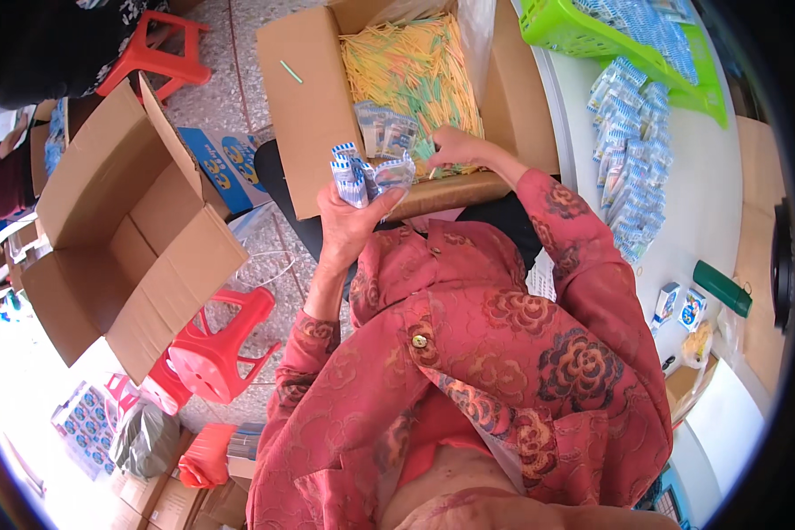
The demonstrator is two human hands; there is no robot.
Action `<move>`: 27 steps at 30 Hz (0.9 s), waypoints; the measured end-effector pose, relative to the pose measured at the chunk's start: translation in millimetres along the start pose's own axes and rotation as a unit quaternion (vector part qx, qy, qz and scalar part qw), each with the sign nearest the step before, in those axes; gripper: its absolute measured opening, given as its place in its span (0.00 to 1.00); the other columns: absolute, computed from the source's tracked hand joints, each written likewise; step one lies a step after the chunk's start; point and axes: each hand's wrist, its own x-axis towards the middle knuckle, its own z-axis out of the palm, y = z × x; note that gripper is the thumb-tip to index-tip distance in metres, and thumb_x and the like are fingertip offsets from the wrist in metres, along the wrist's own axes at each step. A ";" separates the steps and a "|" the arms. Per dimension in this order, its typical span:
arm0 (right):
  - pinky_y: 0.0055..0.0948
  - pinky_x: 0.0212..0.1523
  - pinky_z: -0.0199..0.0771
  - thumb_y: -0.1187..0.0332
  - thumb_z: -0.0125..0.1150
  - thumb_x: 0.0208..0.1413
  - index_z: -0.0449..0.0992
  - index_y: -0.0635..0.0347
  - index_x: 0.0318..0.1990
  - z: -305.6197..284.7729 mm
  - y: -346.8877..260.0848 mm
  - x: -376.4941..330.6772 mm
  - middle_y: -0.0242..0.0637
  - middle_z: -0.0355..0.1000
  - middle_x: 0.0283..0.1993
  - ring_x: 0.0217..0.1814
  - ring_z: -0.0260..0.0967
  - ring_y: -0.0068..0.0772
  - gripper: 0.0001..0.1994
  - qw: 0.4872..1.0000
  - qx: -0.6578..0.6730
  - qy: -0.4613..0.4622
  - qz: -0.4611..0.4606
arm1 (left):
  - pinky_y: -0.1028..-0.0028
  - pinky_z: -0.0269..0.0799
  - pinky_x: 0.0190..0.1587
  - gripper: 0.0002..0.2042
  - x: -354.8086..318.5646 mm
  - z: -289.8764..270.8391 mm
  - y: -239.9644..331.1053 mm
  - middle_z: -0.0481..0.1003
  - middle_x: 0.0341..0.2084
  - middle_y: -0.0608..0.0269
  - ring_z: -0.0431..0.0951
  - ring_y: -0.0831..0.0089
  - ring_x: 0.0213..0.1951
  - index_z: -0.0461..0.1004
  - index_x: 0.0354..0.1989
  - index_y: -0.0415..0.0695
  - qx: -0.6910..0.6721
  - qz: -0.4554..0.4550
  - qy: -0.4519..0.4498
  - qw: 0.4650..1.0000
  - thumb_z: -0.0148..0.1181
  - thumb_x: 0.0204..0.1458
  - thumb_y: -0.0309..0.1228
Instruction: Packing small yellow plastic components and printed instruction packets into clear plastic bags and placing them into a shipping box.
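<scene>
The two hands are apart, and I see the left hand (349,228) closed around a bunch of blue-and-white packets (351,178), holding them upright above the near side of a cardboard carton (302,146). The right hand (461,148) is just beside them, over the carton, with its fingers bent downward; from my camera I cannot tell whether they pinch anything. Thin yellow, orange and green sticks (411,55) fill the carton, and a few more packets (387,131) lie on them between the hands. A single pale green stick (291,71) rests on the left flap.

To the right I have the white worktop (702,203), carrying a lime-green basket (577,35) of similar packets and, next to it, a long heap of packets (632,163). Farther down lie a dark green object (723,289) and two small printed boxes (680,306). On my left, a second carton (172,291) gapes open near a red stool (212,367) on the speckled floor (247,57).
</scene>
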 end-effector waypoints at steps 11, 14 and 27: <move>0.13 0.23 0.57 0.69 0.57 0.49 0.72 0.59 0.33 -55.0 -140.4 -120.7 0.22 0.66 0.23 0.23 0.57 0.09 0.05 0.946 0.143 0.211 -0.200 | 0.83 0.67 0.31 0.12 14.7 17.5 -3.6 0.74 0.28 0.68 0.70 0.84 0.29 0.73 0.35 0.36 0.000 0.033 -0.010 0.999 0.63 0.40 0.22; 0.14 0.24 0.57 0.68 0.57 0.49 0.71 0.60 0.31 -62.7 -150.7 -141.8 0.22 0.66 0.23 0.23 0.57 0.11 0.05 0.958 0.112 0.174 -0.199 | 0.83 0.66 0.31 0.12 21.1 23.3 0.9 0.74 0.27 0.69 0.69 0.85 0.28 0.73 0.36 0.36 0.016 0.050 -0.006 0.999 0.62 0.40 0.23; 0.31 0.23 0.56 0.73 0.55 0.39 0.65 0.70 0.25 -74.4 -174.2 -155.3 0.45 0.56 0.15 0.17 0.52 0.37 0.08 0.961 -0.219 0.032 -0.163 | 0.78 0.68 0.30 0.10 30.6 23.7 1.5 0.75 0.24 0.65 0.72 0.83 0.26 0.72 0.32 0.41 0.168 0.124 -0.011 0.978 0.62 0.38 0.24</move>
